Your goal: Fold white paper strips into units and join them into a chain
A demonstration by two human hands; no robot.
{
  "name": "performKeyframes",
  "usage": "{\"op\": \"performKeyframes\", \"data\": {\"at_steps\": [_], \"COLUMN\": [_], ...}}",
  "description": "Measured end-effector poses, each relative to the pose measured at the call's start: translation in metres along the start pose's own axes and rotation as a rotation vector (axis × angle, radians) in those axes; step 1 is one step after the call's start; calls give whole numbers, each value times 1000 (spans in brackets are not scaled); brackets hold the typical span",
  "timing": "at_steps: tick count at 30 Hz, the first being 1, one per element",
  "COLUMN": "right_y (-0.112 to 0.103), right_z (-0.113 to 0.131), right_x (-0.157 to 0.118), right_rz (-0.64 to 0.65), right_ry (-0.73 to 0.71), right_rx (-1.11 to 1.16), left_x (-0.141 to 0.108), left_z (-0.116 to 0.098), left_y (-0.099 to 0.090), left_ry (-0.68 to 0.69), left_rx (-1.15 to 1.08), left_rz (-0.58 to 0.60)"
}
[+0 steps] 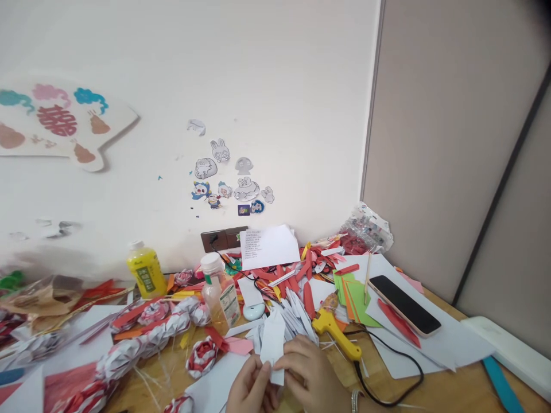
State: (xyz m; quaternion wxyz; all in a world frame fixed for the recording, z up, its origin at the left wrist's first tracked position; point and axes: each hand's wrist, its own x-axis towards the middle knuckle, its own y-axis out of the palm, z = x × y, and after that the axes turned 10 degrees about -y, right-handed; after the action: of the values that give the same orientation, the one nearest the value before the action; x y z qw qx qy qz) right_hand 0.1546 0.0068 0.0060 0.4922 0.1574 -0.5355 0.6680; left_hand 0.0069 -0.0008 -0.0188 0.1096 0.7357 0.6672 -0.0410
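Observation:
Between my two hands is a narrow white paper strip (272, 338), upright, its lower end pinched by the fingers. My left hand (252, 387) grips it from the left, thumb on its face. My right hand (307, 370) closes on its right edge with the fingertips; a bracelet circles that wrist. Just beyond the strip lies a pile of folded white paper pieces (301, 318). A yellow glue gun (338, 335) rests to the right of my right hand, its black cord curling on the table. Left of my hands sits a red-and-white paper rosette (202, 357).
Two bottles, one yellow (147, 272) and one clear with a white cap (220, 298), stand at the left. Red paper scraps (297, 275) cover the back. A phone (405, 304) lies on white sheets at the right, near a long white bar (512, 353). A wall closes the back.

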Motion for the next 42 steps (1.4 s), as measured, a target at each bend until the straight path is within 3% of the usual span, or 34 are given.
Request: {"op": "performKeyframes", "data": {"at_steps": [7, 18, 31, 36, 42], "right_y": [2, 3, -2, -2, 1], "right_z": [-2, -4, 0, -3, -6], "right_x": [-3, -1, 0, 1, -2], "right_rz": [22, -27, 63, -21, -35], "right_ry": [47, 317, 169, 225, 345], "right_rx": [24, 202, 171, 232, 295], "left_x": [-5, -11, -14, -15, -7], "left_z": [-13, -23, -33, -33, -21], "left_y": [4, 10, 8, 9, 7], "left_ry": [-15, -20, -76, -52, -30], "left_rx": [19, 67, 107, 90, 83], "left_rz": [-18, 1, -39, 30, 65]}}
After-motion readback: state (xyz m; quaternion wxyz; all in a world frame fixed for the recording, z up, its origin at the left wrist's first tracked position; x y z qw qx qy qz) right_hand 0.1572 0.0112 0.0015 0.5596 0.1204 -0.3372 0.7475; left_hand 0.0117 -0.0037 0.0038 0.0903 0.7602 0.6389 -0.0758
